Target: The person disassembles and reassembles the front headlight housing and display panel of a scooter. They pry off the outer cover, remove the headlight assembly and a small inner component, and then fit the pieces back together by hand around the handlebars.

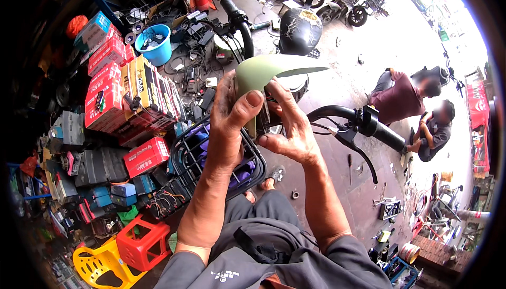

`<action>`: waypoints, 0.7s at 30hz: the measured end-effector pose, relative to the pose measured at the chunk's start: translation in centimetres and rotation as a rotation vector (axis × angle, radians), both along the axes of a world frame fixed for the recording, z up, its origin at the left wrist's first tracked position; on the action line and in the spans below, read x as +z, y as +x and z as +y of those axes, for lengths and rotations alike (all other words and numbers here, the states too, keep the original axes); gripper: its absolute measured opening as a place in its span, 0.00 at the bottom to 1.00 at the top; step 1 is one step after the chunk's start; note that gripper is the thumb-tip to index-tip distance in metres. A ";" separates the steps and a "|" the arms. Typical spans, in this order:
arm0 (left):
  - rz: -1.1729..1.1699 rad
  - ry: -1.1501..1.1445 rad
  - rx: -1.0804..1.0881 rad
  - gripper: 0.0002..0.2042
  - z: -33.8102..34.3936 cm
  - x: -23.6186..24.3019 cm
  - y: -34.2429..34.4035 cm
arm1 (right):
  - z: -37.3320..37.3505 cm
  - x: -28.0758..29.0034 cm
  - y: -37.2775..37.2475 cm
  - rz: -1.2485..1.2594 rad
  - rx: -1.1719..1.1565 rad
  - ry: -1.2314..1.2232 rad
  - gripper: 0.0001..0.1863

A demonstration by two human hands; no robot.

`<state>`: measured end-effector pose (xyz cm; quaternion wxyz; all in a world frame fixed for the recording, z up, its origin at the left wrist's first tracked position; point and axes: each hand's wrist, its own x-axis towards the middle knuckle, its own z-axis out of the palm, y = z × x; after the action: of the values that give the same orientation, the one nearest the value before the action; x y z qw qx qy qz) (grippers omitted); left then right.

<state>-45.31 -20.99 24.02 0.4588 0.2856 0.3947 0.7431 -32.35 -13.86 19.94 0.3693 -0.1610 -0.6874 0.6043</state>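
Observation:
Between my two hands is a pale green curved shell (pixel 263 68), its smooth top ending in a pointed lip toward the right. My left hand (pixel 230 115) wraps the shell's left side, thumb pressed against the near side and most fingers hidden behind it. From the right, my right hand (pixel 293 123) grips the same piece, with one finger at its upper edge and the thumb low. Whatever lies inside the shell is mostly covered by my hands. Just below is a black wire basket (pixel 257 175) with purple material in it. A handlebar with a black grip (pixel 389 137) and brake lever (pixel 365 158) extends rightward.
Stacked red boxes (pixel 105 96), batteries and a blue bucket (pixel 153 45) crowd the left. Red (pixel 143 242) and yellow stools (pixel 100 261) stand lower left. A torn black saddle (pixel 300 31) is ahead. Two people crouch at right; a screwdriver (pixel 350 169) lies on the floor.

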 end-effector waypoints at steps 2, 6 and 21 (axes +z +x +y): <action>-0.036 -0.007 -0.029 0.28 0.1 -0.1 -0.3 | 0.3 0.5 0.0 -0.046 -0.006 0.056 0.51; -0.065 -0.038 0.023 0.28 0.4 -0.9 -0.3 | 0.4 0.1 -0.5 -0.094 -0.048 0.136 0.50; 1.073 0.481 0.498 0.59 2.4 -4.4 -3.4 | 2.1 3.6 -1.5 -0.200 -0.315 -0.083 0.21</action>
<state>-48.70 -18.58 19.59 -0.0660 0.6127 0.4464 0.6488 -33.88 -11.76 23.53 0.3824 -0.3410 -0.6614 0.5477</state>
